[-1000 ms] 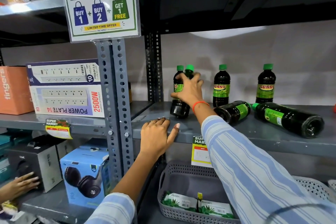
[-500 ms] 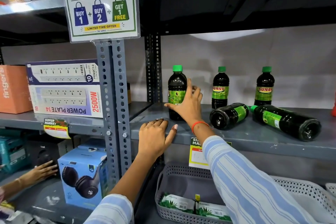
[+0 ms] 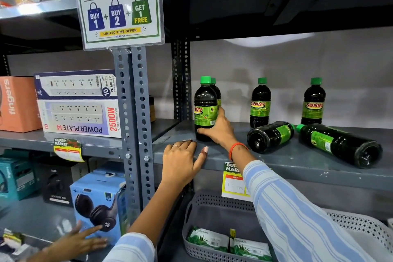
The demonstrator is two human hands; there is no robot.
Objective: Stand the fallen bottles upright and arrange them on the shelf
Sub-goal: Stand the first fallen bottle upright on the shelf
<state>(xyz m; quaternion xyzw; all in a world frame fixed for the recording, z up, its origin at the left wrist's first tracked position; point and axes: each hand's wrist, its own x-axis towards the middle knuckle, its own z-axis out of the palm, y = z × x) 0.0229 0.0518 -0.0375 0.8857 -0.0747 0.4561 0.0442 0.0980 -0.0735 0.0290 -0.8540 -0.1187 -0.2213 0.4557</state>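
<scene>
Bottle (image 3: 205, 108) w/ green cap stands upright near the shelf's (image 3: 297, 164) left front corner, gripped low on its side by the right hand (image 3: 219, 128). A second bottle (image 3: 215, 91) stands just behind it, mostly hidden. Two more upright bottles (image 3: 260, 103) (image 3: 313, 102) stand along the back edge, well apart. Two fallen bottles (image 3: 270, 136) (image 3: 340, 145) lie on their sides toward the shelf's right, caps pointing back. Left hand (image 3: 181, 164) rests flat and open on the shelf's front edge. Grey basket (image 3: 204, 202) sits on the shelf below.
</scene>
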